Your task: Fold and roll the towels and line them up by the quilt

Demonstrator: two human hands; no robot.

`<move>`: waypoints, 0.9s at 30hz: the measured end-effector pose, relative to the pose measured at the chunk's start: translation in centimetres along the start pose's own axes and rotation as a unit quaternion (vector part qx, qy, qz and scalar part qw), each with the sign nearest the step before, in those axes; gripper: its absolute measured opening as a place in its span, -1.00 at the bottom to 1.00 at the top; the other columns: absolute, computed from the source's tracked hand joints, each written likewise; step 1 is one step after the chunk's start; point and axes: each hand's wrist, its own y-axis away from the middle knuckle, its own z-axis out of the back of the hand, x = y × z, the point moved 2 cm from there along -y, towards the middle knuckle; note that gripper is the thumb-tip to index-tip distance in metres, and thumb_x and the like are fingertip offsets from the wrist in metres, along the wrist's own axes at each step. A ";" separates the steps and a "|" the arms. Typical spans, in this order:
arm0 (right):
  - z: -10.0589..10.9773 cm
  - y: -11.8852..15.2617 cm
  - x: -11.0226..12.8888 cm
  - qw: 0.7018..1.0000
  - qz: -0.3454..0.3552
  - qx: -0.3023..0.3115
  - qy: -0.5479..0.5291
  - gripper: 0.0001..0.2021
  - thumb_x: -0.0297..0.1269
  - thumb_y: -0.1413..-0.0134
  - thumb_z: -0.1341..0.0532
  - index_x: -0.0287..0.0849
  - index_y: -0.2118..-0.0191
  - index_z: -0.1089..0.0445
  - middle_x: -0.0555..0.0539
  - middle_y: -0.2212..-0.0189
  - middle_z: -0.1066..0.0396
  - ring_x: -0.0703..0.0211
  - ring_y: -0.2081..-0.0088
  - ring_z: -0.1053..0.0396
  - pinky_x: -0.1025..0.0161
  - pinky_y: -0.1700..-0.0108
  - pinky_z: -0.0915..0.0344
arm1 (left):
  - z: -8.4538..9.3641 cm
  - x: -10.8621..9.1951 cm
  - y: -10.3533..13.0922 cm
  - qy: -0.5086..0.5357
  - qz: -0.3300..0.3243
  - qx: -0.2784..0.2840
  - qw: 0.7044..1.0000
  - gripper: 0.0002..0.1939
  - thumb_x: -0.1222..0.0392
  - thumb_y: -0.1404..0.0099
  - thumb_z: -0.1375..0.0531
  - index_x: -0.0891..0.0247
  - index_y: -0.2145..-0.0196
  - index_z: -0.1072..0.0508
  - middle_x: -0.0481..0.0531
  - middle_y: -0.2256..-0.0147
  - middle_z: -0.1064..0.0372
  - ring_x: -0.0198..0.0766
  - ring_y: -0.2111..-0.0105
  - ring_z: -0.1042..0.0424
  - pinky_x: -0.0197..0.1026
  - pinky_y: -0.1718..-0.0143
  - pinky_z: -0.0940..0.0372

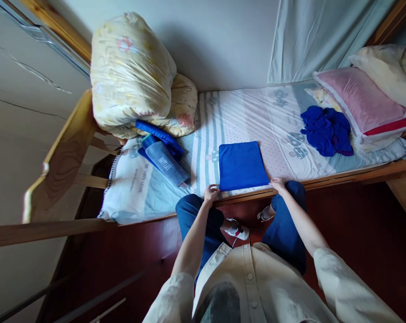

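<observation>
A flat, square blue cloth [242,165] lies on the bed near its front edge. My left hand [211,194] is closed on its near left corner. At the near right corner, my right hand [278,184] pinches the cloth's edge between thumb and fingers. The cloth looks smooth, with its near edge stretched straight between both hands. To the right on the sheet is a crumpled heap of blue cloth [327,131], touched by neither hand. On the left rest a grey-blue pouch [165,162] with printed letters and a rolled blue cloth [159,137].
The bed [246,112] has a patterned sheet and a wooden front rail. A bulky yellow quilt [132,72] is piled at the left beside the wooden end board [59,152]. Pink and pale pillows [364,101] lie at the right. A curtain [317,40] hangs behind.
</observation>
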 end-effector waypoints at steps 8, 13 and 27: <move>-0.6 1.3 1.0 0.999 -0.003 0.036 0.007 -0.75 -0.56 0.19 -0.40 -0.16 0.38 -0.37 0.09 0.56 -0.43 0.34 0.57 -0.27 0.41 0.53 -0.21 | -0.1 -0.9 0.9 -0.056 -0.013 0.042 0.997 -0.69 0.31 -0.11 -0.36 0.22 0.18 -0.44 0.03 0.37 -0.53 -0.08 0.22 -0.59 -0.13 0.17 -0.41; 0.0 2.2 0.6 0.998 -0.016 0.055 0.033 -0.66 -0.65 0.32 -0.42 -0.15 0.50 -0.31 0.17 0.71 -0.27 0.37 0.64 -0.17 0.43 0.62 -0.04 | 1.1 -1.3 0.8 -0.107 0.000 0.061 0.992 -0.61 0.39 0.10 -0.44 0.16 0.37 -0.37 -0.04 0.53 -0.45 0.03 0.22 -0.58 -0.08 0.13 -0.38; -1.5 -1.4 2.7 0.995 -0.051 0.072 -0.050 -0.51 -0.26 0.23 -0.57 -0.09 0.50 -0.17 0.20 0.67 -0.09 0.43 0.61 0.01 0.41 0.60 0.04 | -0.7 -2.5 -5.9 -0.022 0.033 0.036 0.999 -0.49 0.05 0.03 -0.53 0.23 0.24 -0.38 0.01 0.43 -0.49 -0.17 0.32 -0.53 -0.23 0.32 -0.32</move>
